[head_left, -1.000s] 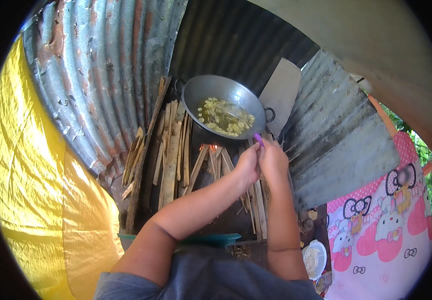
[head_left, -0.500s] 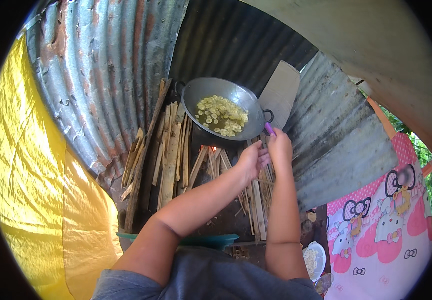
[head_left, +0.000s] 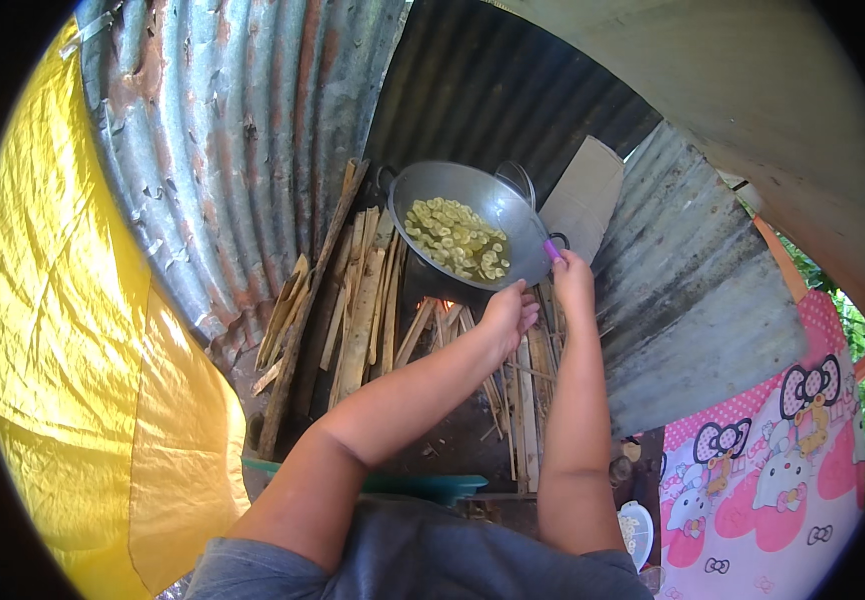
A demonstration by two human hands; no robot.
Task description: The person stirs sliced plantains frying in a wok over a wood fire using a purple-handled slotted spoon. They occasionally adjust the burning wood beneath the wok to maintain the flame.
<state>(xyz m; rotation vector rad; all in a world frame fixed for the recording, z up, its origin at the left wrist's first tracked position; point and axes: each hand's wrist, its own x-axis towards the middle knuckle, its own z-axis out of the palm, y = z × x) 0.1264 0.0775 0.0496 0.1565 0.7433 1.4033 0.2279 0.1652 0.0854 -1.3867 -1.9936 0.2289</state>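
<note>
A wide grey metal wok stands over a fire, with many pale yellow round slices lying in oil inside it. The slices look like banana. My right hand is closed around the purple handle of a strainer, beside the wok's right loop handle. The strainer's round head is lifted above the wok's far right rim, and its mesh is hard to make out. Just below the wok's front rim is my left hand, fingers loosely bent and apart, with nothing visible in it.
Long split firewood lies left of and below the wok, near glowing embers. Corrugated metal sheets and a cardboard piece stand around. A white basin sits at lower right, by a pink patterned cloth.
The strainer has come up out of the wok's bowl, and its head now shows above the far right rim. My right hand has risen slightly; the view has shifted a little.
</note>
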